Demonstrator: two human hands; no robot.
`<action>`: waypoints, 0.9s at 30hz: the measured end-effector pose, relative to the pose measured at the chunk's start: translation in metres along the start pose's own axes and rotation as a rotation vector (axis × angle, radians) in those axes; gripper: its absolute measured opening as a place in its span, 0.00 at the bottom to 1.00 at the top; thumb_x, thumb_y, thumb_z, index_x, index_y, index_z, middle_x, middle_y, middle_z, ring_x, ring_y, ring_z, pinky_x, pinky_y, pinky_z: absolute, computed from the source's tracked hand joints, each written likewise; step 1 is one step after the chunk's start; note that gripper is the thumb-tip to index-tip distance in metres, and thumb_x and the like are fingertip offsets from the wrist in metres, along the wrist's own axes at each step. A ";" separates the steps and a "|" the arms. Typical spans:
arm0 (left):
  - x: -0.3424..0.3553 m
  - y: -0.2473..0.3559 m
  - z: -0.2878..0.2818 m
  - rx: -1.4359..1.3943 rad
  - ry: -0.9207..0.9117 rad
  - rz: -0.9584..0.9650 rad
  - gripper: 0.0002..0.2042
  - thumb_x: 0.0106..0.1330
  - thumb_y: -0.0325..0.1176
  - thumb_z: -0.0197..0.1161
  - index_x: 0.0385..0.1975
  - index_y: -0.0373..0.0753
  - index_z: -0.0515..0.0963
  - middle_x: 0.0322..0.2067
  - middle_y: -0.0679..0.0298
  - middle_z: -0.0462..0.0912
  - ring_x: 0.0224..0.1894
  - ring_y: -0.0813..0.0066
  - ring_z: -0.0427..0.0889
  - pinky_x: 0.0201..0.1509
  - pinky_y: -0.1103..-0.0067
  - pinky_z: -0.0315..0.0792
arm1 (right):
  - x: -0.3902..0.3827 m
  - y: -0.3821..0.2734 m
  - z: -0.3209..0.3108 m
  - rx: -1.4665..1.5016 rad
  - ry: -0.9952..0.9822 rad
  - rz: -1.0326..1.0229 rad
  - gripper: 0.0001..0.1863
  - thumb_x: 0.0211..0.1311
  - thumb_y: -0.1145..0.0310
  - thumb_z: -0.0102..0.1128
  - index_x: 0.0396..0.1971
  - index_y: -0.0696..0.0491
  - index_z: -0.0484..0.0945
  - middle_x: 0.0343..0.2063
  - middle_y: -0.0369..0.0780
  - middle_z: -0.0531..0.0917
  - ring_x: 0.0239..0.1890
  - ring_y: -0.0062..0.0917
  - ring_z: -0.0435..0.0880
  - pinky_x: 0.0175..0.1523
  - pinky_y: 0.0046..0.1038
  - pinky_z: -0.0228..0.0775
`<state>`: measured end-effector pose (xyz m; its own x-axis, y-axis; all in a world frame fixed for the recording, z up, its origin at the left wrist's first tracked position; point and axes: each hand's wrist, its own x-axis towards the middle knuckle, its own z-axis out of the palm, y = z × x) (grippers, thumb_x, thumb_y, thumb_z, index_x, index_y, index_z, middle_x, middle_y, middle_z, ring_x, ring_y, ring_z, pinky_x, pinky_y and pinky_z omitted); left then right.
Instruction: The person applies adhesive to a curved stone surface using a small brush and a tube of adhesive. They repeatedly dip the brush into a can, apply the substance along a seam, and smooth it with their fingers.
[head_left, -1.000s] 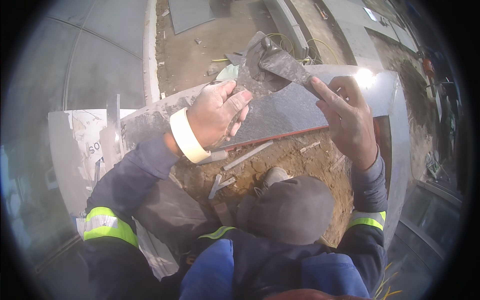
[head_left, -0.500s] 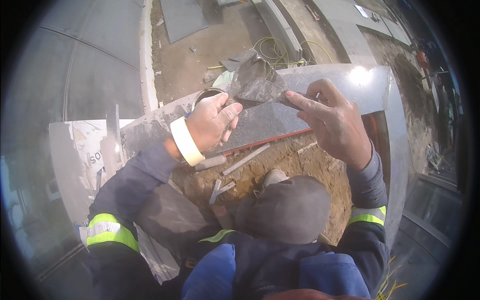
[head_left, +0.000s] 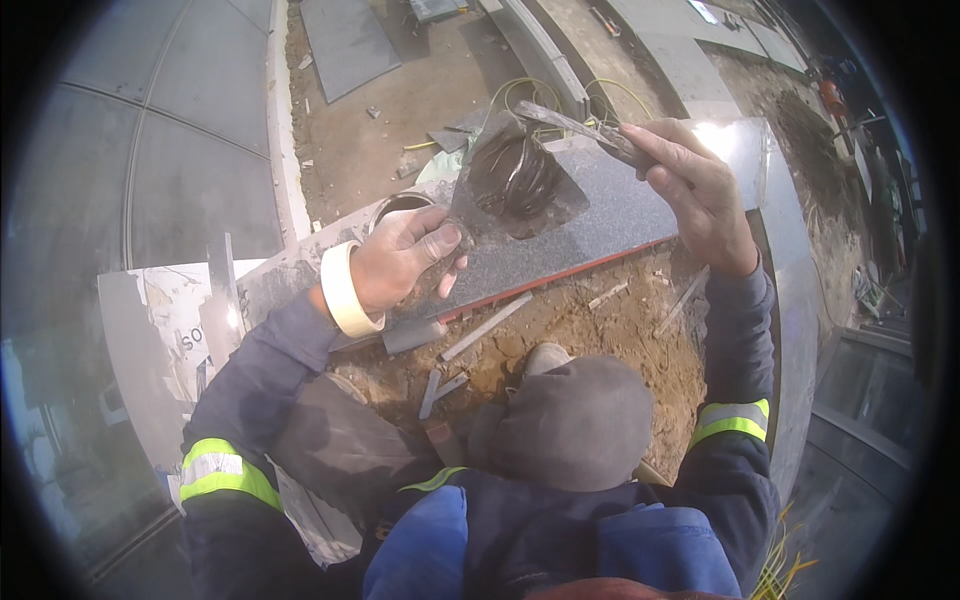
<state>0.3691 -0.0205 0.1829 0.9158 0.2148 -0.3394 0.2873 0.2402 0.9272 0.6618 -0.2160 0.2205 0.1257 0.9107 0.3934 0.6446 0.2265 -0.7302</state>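
Observation:
My left hand (head_left: 400, 258) is closed at the near-left corner of a broad, flat scraper blade (head_left: 566, 200); its handle is hidden in the grip. Dark, glossy paste (head_left: 515, 175) covers the middle of that blade. My right hand (head_left: 702, 190) pinches a narrow, smeared putty knife (head_left: 560, 121), its tip raised above the far side of the paste and apart from it. Around my left wrist hangs a cream roll of tape (head_left: 343, 290). Just behind my left hand, a round open tin (head_left: 392, 204) is partly covered.
Beneath my hands runs a speckled grey stone slab (head_left: 625, 212) with a red strip along its near edge. Dirt with a grey cylinder (head_left: 413, 337) and thin offcuts (head_left: 487, 327) lies nearer. Glass panels (head_left: 200, 170) stand left; a yellow hose (head_left: 612, 82) coils beyond the slab.
My right hand has moved right and up, lifting the putty knife away from the broad blade. That blade now faces up, showing the paste; my left hand has shifted slightly left.

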 end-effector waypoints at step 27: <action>0.000 0.020 0.028 -0.081 0.086 0.055 0.20 0.76 0.48 0.59 0.50 0.36 0.69 0.27 0.64 0.76 0.23 0.77 0.76 0.26 0.81 0.73 | -0.038 0.015 0.083 1.068 0.354 0.270 0.35 0.77 0.55 0.54 0.75 0.56 0.57 0.49 0.43 0.78 0.39 0.21 0.76 0.38 0.24 0.70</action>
<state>0.3831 -0.0418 0.2056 0.9010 0.3098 -0.3036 0.2102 0.3004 0.9304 0.6043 -0.2185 0.1487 0.4750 0.8645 0.1642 -0.3795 0.3695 -0.8482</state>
